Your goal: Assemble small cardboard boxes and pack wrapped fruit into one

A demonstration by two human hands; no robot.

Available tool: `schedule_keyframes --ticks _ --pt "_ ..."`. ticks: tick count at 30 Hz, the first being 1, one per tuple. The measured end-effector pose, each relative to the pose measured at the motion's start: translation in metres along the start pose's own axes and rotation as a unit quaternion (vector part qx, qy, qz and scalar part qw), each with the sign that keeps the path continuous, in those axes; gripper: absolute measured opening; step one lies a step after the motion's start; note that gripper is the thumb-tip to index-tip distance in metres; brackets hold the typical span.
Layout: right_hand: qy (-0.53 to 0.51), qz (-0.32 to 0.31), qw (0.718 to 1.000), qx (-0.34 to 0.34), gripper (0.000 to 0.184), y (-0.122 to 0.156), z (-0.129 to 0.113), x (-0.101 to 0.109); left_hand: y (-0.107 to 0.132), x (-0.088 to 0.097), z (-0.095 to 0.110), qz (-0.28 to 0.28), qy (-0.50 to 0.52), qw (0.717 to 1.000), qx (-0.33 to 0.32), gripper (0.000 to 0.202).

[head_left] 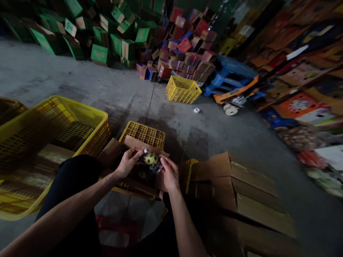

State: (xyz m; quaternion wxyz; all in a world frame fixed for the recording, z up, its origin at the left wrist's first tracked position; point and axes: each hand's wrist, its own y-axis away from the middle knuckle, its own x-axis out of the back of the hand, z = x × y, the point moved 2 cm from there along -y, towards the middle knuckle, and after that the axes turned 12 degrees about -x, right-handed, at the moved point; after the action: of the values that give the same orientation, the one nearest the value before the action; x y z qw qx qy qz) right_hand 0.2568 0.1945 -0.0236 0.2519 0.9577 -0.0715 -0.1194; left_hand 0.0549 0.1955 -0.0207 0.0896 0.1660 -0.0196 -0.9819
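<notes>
A small yellow-green piece with dark spots, wrapped in clear plastic (151,159), is held up between my hands. My left hand (128,161) pinches the wrapper at its left end. On the other side, the fingers of my right hand (170,173) close on the wrapper's right edge. Below both hands is an open cardboard box (146,143) with raised flaps; its inside is dark and I cannot make out what it holds. The box rests on a yellow plastic crate (143,130) in front of my knees.
A large yellow crate (105,119) with wrapped packages (56,153) stands left. Cardboard boxes (254,200) are stacked at right. Farther off are another yellow crate (183,96), a pallet jack (237,94), blue pallets (227,71) and heaped green boxes (100,53).
</notes>
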Motion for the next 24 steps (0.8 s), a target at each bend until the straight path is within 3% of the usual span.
schedule_keyframes --ticks 5,8,14,18,24 --pt "0.034 -0.001 0.999 0.019 0.042 0.004 -0.006 -0.001 0.000 0.002 -0.005 -0.020 0.021 0.999 0.020 0.049" --pt "0.091 -0.002 0.993 0.072 0.038 0.009 -0.013 0.000 0.000 0.005 -0.008 -0.041 0.047 0.996 0.064 0.055" --pt "0.248 -0.065 0.944 0.207 0.023 0.020 -0.026 -0.006 0.003 0.008 -0.006 -0.071 0.065 0.977 0.191 0.068" --pt "0.299 -0.116 0.921 0.220 0.015 0.028 -0.027 -0.015 0.001 0.008 -0.004 -0.061 0.104 0.978 0.171 0.057" --pt "0.235 -0.153 0.943 0.178 0.018 0.032 -0.028 -0.022 -0.003 0.014 -0.010 -0.014 0.124 0.985 0.118 0.045"
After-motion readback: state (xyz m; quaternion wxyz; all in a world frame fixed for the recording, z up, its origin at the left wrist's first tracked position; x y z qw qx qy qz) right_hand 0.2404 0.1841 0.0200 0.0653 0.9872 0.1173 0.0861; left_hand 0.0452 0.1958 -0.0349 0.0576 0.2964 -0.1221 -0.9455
